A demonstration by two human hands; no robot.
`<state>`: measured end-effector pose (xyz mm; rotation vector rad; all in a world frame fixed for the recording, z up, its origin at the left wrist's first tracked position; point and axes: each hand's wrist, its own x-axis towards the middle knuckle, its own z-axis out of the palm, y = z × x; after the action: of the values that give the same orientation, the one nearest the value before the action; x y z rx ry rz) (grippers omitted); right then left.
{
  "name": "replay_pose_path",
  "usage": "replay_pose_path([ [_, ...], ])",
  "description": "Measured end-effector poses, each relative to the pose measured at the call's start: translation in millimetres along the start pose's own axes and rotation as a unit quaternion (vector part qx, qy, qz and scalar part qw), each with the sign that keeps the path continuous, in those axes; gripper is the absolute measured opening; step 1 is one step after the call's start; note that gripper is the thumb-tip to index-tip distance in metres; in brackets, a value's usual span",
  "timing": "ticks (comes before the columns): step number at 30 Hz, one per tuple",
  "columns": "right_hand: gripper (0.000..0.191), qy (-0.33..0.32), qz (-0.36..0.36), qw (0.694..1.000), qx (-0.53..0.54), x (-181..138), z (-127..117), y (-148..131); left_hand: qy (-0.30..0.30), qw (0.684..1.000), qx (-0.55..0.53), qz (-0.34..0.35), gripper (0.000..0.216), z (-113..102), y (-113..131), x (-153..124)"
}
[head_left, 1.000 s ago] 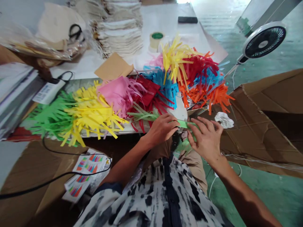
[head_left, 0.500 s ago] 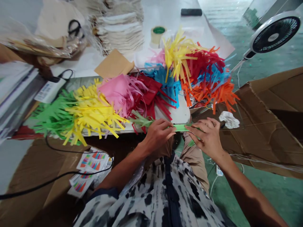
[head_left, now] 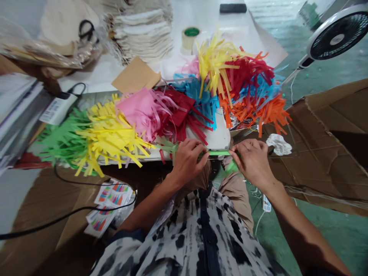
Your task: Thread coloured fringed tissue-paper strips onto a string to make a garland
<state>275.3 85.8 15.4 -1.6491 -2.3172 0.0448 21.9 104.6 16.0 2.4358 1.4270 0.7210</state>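
My left hand (head_left: pixel 187 160) and my right hand (head_left: pixel 252 161) are both closed on the two ends of a green fringed paper strip (head_left: pixel 219 153), held stretched level at the table's near edge above my lap. The strip's green fringe sticks out left of my left hand and hangs below my right hand. Just beyond the hands lie piles of fringed paper: green (head_left: pixel 61 138), yellow (head_left: pixel 110 136), pink (head_left: pixel 140 111), dark red (head_left: pixel 179 113), blue (head_left: pixel 201 96) and orange (head_left: pixel 258 111).
A tape roll (head_left: pixel 189 36), stacked cream cloth (head_left: pixel 143 34), scissors (head_left: pixel 86 28), a brown paper sheet (head_left: pixel 135 76) and a black phone (head_left: pixel 232 7) lie farther back. A fan (head_left: pixel 336 32) stands right. A cardboard box (head_left: pixel 327 142) and crumpled white paper (head_left: pixel 278 144) sit beside my right hand.
My hands have moved apart along the green strip and closed on it, pulling it taut. My right fingers, spread a second ago, are now curled.
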Motion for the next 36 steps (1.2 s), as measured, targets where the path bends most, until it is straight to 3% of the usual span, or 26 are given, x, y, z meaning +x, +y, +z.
replay_pose_path([
  [6,0.038,-0.034,-0.013,0.997,-0.067,9.8,0.1,-1.4,0.007,0.999,0.026,-0.043,0.011,1.0,2.7,4.7],
  [11,0.034,-0.025,-0.005,0.996,-0.084,11.0,-4.2,-4.8,0.004,0.998,0.046,-0.04,0.009,-0.2,3.7,6.6],
  [14,0.024,0.046,0.012,0.994,-0.098,3.8,-5.2,-10.7,0.027,0.998,0.056,0.011,0.012,1.8,5.4,5.9],
  [16,0.016,0.113,-0.015,0.989,-0.097,-4.2,-2.4,-17.1,0.041,0.995,0.061,0.07,0.018,5.2,7.9,4.9],
  [18,0.022,0.149,-0.069,0.983,-0.08,-13.1,2.7,-23.5,0.045,0.99,0.062,0.114,0.023,9.1,10.3,3.4],
  [20,0.03,0.144,-0.103,0.982,-0.063,-21.4,7.5,-26.6,0.046,0.989,0.058,0.13,0.022,10.9,10.0,1.0],
  [26,0.035,0.119,-0.071,0.989,-0.048,-30.6,6.4,-11.7,0.067,0.993,0.053,0.087,0.017,-14.4,-20.0,-13.1],
  [29,0.029,0.129,-0.075,0.988,-0.035,-26.7,3.2,-8.9,0.13,0.987,0.093,0.033,0.014,-29.4,-28.2,-17.1],
  [31,0.025,0.135,-0.077,0.987,-0.036,-23.1,1.7,-11.4,0.155,0.982,0.102,0.032,0.013,-29.4,-21.2,-14.8],
  [33,0.02,0.134,-0.08,0.987,-0.043,-19.7,-0.3,-14.6,0.117,0.987,0.069,0.084,0.015,-20.0,-7.9,-8.1],
  [36,0.013,0.126,-0.087,0.987,-0.048,-14.9,-4.2,-16.0,0.009,0.987,0.01,0.163,0.014,1.9,9.4,6.1],
])
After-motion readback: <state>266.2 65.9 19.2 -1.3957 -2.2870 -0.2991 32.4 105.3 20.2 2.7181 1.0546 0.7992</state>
